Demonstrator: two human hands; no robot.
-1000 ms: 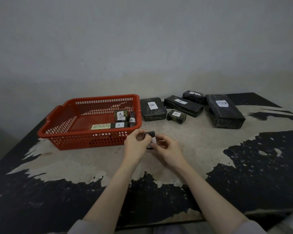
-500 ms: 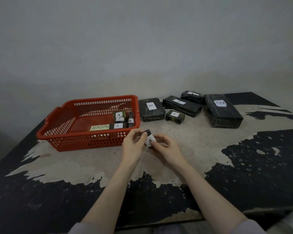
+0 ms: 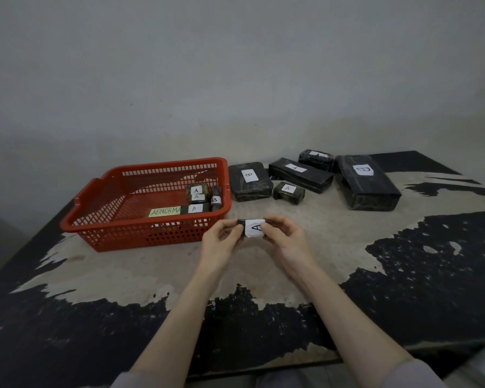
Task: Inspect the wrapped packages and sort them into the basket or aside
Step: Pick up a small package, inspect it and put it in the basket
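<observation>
A small black wrapped package [image 3: 253,227] with a white label marked A is held above the table, just in front of the basket's near right corner. My left hand [image 3: 220,242] pinches its left end and my right hand [image 3: 286,239] grips its right end. The red plastic basket [image 3: 101,214] stands at the left and holds several small wrapped packages [image 3: 198,196] labelled A and B, beside a yellow tag [image 3: 164,211] reading ABNORMA. Right of the basket, several black wrapped packages lie on the table: a B package [image 3: 249,182], a small A package [image 3: 288,192], a long A package [image 3: 300,175].
A large black package [image 3: 366,182] marked B lies at the far right, with a smaller one [image 3: 316,159] behind the long package. The worn table [image 3: 333,236] has peeling black paint. A grey wall rises right behind it. The table's front edge runs below my forearms.
Both hands have turned the small package, so its white A label now faces up toward me. The hands stay in about the same spot in front of the basket.
</observation>
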